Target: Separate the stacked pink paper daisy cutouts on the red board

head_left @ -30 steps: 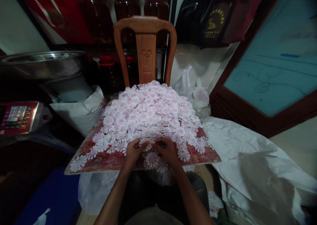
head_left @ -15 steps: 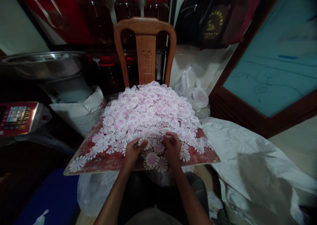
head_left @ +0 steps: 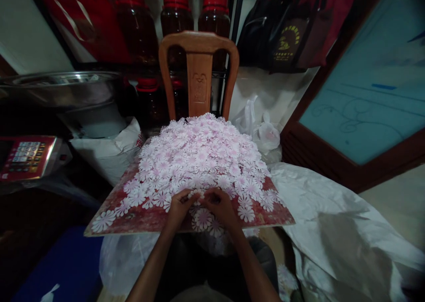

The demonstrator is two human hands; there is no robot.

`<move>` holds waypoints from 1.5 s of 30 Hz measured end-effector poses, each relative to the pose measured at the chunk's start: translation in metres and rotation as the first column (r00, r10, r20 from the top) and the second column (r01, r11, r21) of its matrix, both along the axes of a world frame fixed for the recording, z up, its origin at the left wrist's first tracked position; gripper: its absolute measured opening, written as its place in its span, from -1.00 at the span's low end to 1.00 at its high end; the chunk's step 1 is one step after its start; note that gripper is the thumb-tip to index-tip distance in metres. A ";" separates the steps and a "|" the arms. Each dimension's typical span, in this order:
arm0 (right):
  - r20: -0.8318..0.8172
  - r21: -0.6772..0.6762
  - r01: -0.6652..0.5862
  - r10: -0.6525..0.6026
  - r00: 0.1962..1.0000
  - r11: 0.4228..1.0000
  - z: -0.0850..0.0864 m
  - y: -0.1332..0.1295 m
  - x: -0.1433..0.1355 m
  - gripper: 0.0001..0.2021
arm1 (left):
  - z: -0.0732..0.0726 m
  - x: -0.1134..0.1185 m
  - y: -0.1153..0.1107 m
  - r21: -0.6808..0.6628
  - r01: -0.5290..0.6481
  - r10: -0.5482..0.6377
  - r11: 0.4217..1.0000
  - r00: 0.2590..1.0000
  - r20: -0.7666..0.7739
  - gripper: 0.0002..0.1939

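Fingers of the left hand [head_left: 179, 209] are pinching narrowly, thumb against fingertips, on a white-and-pink flower cut-out [head_left: 196, 193] just above the near part of the board. We are judging this edge grip to be sparing the thin petals while leaving the flower's face exposed. At its right side, the right hand [head_left: 222, 207] is bringing its thumb and fingertips close together; in the dim light we cannot tell whether they are gripping the same flower. Both hands are meeting low and central, an arrangement that we are taking as keeping the pile [head_left: 199, 151] within short reach.

Beneath, a worn red board [head_left: 142, 221] is bearing the overlapping flowers, which are mounding towards its far side and thinning towards the near edge. We are seeing single flowers lying at the left corner and others gathering between the forearms.

Around the board, from left to right, a red box [head_left: 31, 158] is lying beside a white sack [head_left: 106, 153], with a metal basin [head_left: 66, 89] sitting higher up. A carved wooden chair [head_left: 199, 40] is standing behind the pile, before red-lidded jars [head_left: 175, 23]. Dark bags [head_left: 285, 40] are hanging farther right, above white sheeting [head_left: 318, 191], and a blue-green panel [head_left: 372, 94] is closing the view.
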State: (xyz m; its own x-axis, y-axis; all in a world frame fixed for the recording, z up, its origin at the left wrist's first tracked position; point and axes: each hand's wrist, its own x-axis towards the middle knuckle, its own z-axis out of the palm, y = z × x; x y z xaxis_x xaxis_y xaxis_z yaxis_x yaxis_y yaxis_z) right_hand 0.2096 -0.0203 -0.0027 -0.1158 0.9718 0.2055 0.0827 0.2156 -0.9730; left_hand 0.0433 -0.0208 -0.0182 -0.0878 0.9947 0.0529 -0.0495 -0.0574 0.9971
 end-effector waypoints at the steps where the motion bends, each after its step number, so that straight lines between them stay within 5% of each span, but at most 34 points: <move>1: 0.000 -0.002 0.001 -0.001 1.000 1.000 0.000 0.000 0.000 -0.78 | 0.000 0.000 0.000 0.002 0.006 -0.006 1.000 1.000 -0.005 -0.72; 12: -0.019 -0.030 0.061 -0.061 0.998 0.998 0.002 0.001 0.001 -0.81 | -0.003 0.004 0.004 -0.049 -0.012 0.015 0.999 0.997 0.070 -0.64; 23: -0.020 -0.038 0.066 -0.067 0.998 0.997 0.000 0.001 0.001 -0.80 | -0.008 0.003 0.004 -0.004 -0.029 0.029 1.000 0.998 -0.053 -0.61; 36: -0.084 0.021 0.198 -0.195 0.977 0.980 -0.007 0.004 0.005 -0.83 | 0.003 0.006 -0.001 -0.079 -0.045 0.045 0.996 0.999 -0.006 -0.57; 45: -0.066 0.015 0.117 -0.115 0.991 0.993 -0.003 0.003 0.006 -0.83 | 0.000 0.004 0.001 -0.052 -0.033 0.029 0.998 0.998 -0.061 -0.56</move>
